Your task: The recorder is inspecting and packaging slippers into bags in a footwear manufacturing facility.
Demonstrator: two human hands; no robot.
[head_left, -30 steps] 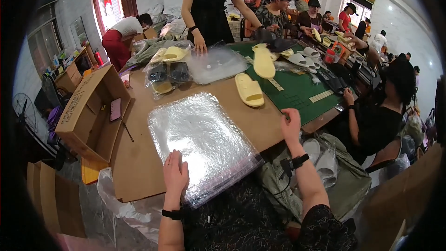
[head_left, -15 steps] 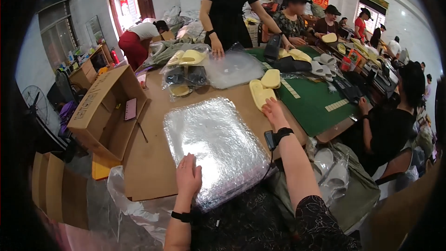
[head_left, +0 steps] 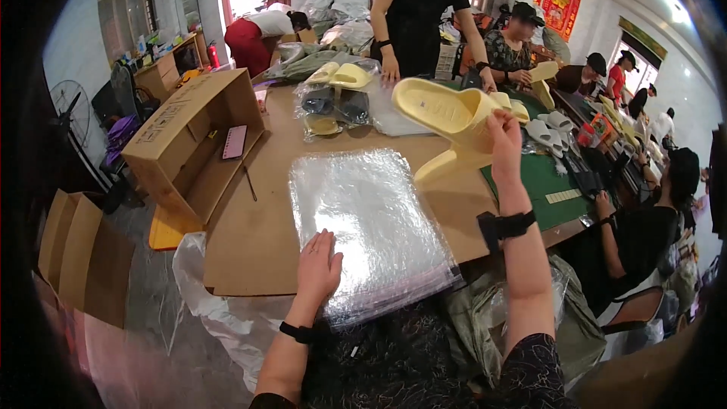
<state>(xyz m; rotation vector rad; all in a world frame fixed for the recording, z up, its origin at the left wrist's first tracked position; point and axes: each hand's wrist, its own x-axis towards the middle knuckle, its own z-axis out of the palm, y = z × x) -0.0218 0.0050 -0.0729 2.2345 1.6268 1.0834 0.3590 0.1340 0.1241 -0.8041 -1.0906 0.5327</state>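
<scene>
A pair of pale yellow slide slippers (head_left: 441,111) is up in the air above the table's right part. My right hand (head_left: 506,148) grips them at the strap end, fingers and thumb pinched around the edge. One slipper shows its footbed; the other hangs below it, tilted. My left hand (head_left: 319,266) lies flat on the near left edge of a stack of shiny clear plastic bags (head_left: 363,216), fingers stretched out and holding nothing.
An open cardboard box (head_left: 170,144) stands at the table's left, with a pink card (head_left: 234,142) inside. Bagged slippers (head_left: 335,98) lie at the far side, where a person in black (head_left: 424,15) stands. More slippers lie on a green mat (head_left: 556,201) at right, beside seated people.
My right hand has taken the yellow slippers from the table's right side and raised them. My left hand stays on the bag stack. The whole view has shifted a little.
</scene>
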